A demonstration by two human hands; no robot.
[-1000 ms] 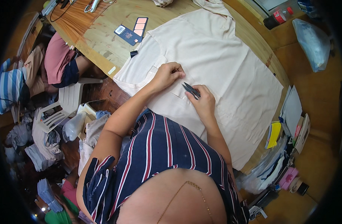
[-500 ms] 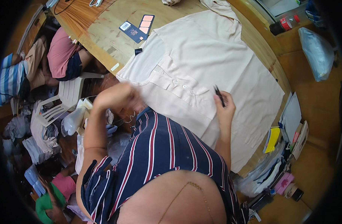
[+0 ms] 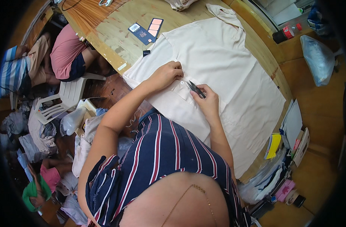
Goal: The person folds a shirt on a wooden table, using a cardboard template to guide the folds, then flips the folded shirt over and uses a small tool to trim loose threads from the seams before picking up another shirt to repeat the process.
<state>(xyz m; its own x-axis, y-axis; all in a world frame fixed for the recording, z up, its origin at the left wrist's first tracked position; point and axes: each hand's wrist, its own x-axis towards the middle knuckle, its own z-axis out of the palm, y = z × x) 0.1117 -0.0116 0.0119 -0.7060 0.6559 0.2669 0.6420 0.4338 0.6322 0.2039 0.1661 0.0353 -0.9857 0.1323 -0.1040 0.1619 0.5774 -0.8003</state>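
Observation:
A cream shirt (image 3: 218,56) lies spread on the wooden table, its buttoned placket running across the middle. My left hand (image 3: 166,77) rests at the upper part of the placket, fingers closed and pinching the cloth beside a small white button (image 3: 182,82). Just right of that button my right hand (image 3: 207,101) holds black thread snips (image 3: 196,89), their blades pointing up and left toward the placket. A dark hang tag with pink panels (image 3: 146,32) is attached near the collar, beside a small black label (image 3: 146,53).
Folded cloth (image 3: 180,3) sits at the table's far edge. To the right are a cola bottle (image 3: 287,33), a clear plastic bag (image 3: 317,60) and stacked packets with a yellow one (image 3: 273,146). At left stand a white plastic chair (image 3: 71,92), seated people and heaped garments (image 3: 42,132).
My left hand has moved from the shirt's near left edge up and right onto the placket. My right hand has brought the snips leftward, close to the button.

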